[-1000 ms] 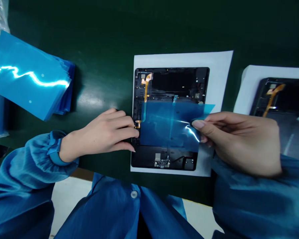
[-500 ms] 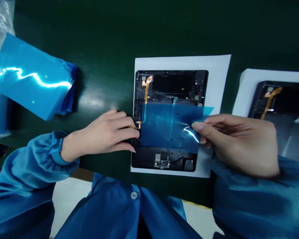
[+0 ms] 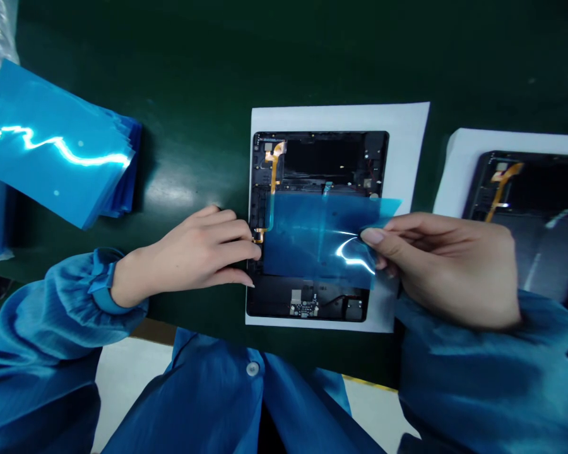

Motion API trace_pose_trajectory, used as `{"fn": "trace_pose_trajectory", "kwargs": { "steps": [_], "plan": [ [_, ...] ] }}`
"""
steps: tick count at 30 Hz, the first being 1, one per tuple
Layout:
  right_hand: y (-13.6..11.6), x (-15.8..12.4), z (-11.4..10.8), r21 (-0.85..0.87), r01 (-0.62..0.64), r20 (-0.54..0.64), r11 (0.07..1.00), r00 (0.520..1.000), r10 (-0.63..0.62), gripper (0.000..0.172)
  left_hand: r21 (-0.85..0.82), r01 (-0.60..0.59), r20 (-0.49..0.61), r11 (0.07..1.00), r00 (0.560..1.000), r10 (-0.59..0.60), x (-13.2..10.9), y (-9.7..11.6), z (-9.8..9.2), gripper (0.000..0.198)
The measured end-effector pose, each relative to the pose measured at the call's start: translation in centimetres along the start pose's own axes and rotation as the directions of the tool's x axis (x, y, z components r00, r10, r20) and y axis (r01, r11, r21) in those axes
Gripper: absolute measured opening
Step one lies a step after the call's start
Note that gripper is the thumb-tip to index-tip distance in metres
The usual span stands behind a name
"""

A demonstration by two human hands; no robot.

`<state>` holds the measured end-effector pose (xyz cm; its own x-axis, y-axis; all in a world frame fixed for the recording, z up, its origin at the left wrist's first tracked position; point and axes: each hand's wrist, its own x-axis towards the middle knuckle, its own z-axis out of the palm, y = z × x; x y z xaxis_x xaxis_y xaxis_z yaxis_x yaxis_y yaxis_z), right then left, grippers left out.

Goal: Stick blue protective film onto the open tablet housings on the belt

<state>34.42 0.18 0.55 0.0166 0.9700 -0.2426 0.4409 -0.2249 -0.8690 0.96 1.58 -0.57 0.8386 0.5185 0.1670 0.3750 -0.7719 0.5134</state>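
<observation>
While the left hand (image 3: 208,249) rests at left of centre, its thumb parted from half-curled fingers at the case's left edge, the right hand (image 3: 445,268) pinches the film (image 3: 307,239) by its right end between thumb and fingers. Whether the left fingertips press or grip anything, I cannot tell. Between the hands, mid-frame, the film lies over the case (image 3: 269,299), long axis running left to right, across the case's longer up-down axis. The right hand is the nearer, touching it; the left fingertips are just beside its left end. Its upper right corner juts past the case's right edge, above the paper (image 3: 407,151). Farther off are the stack (image 3: 52,139), upper left, and a second case (image 3: 558,170) at right. Since half a second ago, the whole view has slid slightly left and the film's glare has spread; film and case keep nearly the same overlap.
</observation>
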Motion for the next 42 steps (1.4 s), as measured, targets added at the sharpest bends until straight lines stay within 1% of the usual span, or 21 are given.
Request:
{"fn": "trace_pose_trajectory", "kwargs": {
  "steps": [10,16,21,33,38,42],
  "plan": [
    [-0.08,0.05,0.23,-0.037,0.004,-0.009,0.999,1.0,-0.004,0.014,-0.014,0.005,0.014,1.0,1.0,-0.005,-0.12,-0.04,0.07,0.031],
    [-0.09,-0.02,0.05,-0.054,-0.003,-0.002,0.999,1.0,0.003,0.02,-0.011,-0.002,-0.006,1.0,1.0,0.001,-0.11,-0.05,0.14,0.031],
    [0.02,-0.01,-0.06,-0.068,-0.016,0.001,0.998,1.0,0.016,0.018,-0.002,0.003,-0.005,1.0,1.0,-0.003,-0.2,-0.02,0.13,0.032],
    [0.2,0.12,-0.11,-0.081,-0.084,0.001,0.993,0.996,0.085,0.028,-0.014,0.007,-0.007,1.0,1.0,-0.007,-0.14,0.05,0.15,0.032],
    [0.05,0.23,-0.04,-0.099,-0.087,0.022,0.991,0.996,0.09,0.028,-0.006,0.025,0.019,1.0,1.0,-0.024,-0.14,0.08,-0.02,0.032],
    [0.02,0.21,0.13,-0.091,-0.077,0.015,0.993,0.997,0.078,0.031,-0.006,0.015,0.01,1.0,1.0,-0.015,-0.11,0.05,-0.05,0.033]
  ]
}}
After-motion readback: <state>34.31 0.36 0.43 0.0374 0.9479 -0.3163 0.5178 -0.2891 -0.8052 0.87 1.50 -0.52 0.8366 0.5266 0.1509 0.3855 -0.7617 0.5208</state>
